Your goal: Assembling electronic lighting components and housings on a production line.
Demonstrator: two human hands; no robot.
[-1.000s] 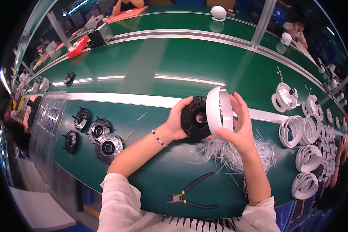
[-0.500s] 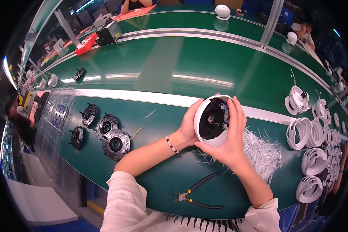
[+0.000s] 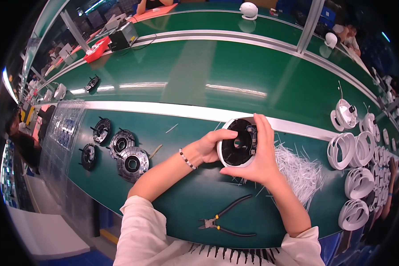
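Between my two hands is a round white housing (image 3: 221,153) with a black disc-shaped insert (image 3: 235,153) and a blue circuit board along its right side. My left hand (image 3: 212,144) grips the housing's left side, its thumb lying over the black insert. Wrapped around the right side is my right hand (image 3: 264,155), fingers at the top rim and thumb at the lower edge. Below them on the green table lie cutting pliers (image 3: 215,221) with black handles, jaws pointing left. A heap of thin white strips (image 3: 299,175) spreads beside my right forearm.
Several black round modules with circuit boards (image 3: 133,164) lie at left, near a clear plastic tray (image 3: 64,133). White rings (image 3: 341,150) and an opened white housing (image 3: 345,114) line the right side. A white rail (image 3: 164,107) borders the green belt beyond. Other people sit farther off.
The housing has come slightly nearer and to the left. My left thumb has moved from its rim onto the black insert, while the right hand still grips the other side.
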